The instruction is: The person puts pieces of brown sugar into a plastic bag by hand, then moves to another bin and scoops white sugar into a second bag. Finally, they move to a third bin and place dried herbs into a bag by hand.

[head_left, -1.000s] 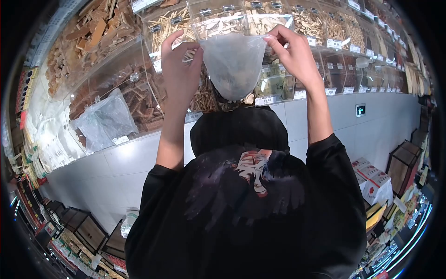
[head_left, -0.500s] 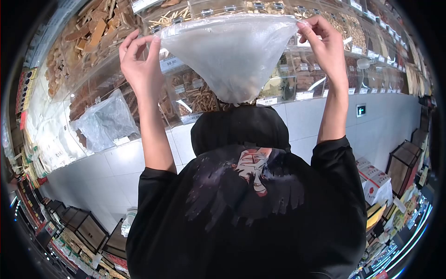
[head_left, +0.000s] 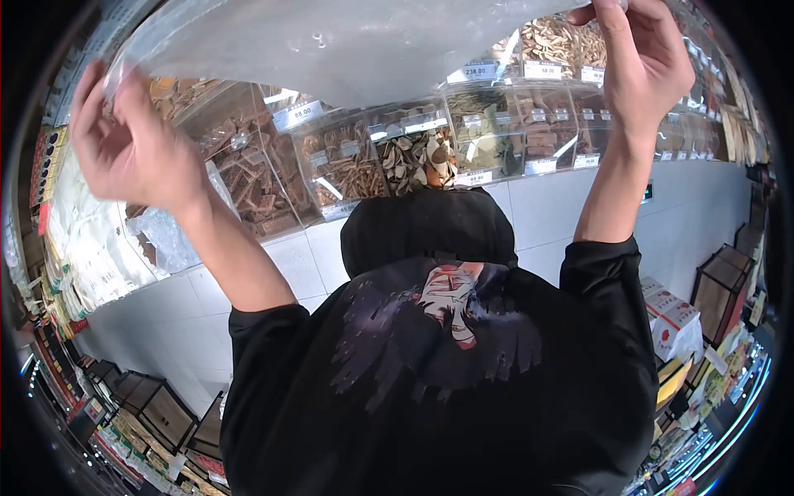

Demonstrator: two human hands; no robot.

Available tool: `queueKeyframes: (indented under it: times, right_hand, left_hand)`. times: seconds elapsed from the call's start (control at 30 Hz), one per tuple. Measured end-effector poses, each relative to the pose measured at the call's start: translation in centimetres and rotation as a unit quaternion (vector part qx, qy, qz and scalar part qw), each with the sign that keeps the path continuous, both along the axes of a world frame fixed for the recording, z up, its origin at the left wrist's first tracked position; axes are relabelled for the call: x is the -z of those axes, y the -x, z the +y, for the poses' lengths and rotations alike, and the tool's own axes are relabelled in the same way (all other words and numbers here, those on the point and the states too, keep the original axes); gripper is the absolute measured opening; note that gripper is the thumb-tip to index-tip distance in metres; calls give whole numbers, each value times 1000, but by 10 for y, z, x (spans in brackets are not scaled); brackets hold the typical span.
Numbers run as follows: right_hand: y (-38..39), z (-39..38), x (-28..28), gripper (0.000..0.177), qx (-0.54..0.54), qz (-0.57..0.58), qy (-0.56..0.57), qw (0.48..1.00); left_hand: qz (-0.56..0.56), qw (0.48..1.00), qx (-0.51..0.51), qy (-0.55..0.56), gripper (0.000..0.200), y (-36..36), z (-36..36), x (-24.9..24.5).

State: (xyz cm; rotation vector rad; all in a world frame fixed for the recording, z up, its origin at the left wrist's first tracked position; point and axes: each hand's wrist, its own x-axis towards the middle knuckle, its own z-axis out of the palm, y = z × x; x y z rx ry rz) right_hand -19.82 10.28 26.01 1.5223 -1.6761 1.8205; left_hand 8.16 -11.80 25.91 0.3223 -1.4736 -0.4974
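Observation:
A translucent plastic bag (head_left: 331,45) is stretched between my raised hands across the top of the view, its upper part cut off by the frame edge. My left hand (head_left: 136,136), slightly blurred, pinches the bag's left corner between thumb and fingers. At the upper right, my right hand (head_left: 649,62) grips the other corner, with thumb and fingers pressed together. Below the bag, clear bins hold dried goods, among them dark and pale slices (head_left: 420,159) and brown sticks (head_left: 347,169).
Another crumpled plastic bag (head_left: 169,238) lies on the bins at the left, partly behind my left forearm. Price labels (head_left: 298,114) line the bin fronts. White floor tiles (head_left: 538,217) lie below the bins. A red-and-white package (head_left: 672,322) stands at the right.
Both hands have moved up and farther apart, the left one outward to the left. The bag has risen and spread wider, uncovering the bins below it.

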Motion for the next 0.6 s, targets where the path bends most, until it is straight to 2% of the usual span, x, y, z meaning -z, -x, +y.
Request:
queueKeyframes:
  times: [0.1,0.13,0.2,0.27,0.33,0.4,0.47,0.53,0.57,0.6]
  right_hand:
    - [10,14,23,3,-40,-35,-2,999]
    - [-1,18,31,13,24,-69,-53,996]
    - [0,28,63,13,-42,-91,-198,975]
    - [3,43,124,17,-81,-209,-395,891]
    - [7,72,213,13,-188,-188,-511,818]
    - [-11,102,281,15,-134,-147,-681,704]
    - [-33,122,312,19,-152,-173,-660,715]
    - [-54,130,331,22,-97,-177,-648,735]
    - [-61,130,339,24,-69,-180,-641,743]
    - [-67,127,337,25,-72,-136,-650,744]
  left_hand:
    - [-29,993,-56,102,20,-14,12,6]
    - [-39,993,-54,97,19,-18,16,13]
    - [-55,994,-48,86,16,-25,25,38]
    - [-138,989,-47,0,16,-38,38,71]
    - [-223,972,-39,-63,17,-50,54,102]
    - [-240,960,0,-143,17,-63,74,131]
    - [-255,948,9,-189,16,-66,86,139]
    - [-272,941,-11,-202,15,-66,94,140]
    - [-239,935,9,-261,11,-66,97,141]
    - [-233,935,4,-268,10,-64,97,141]
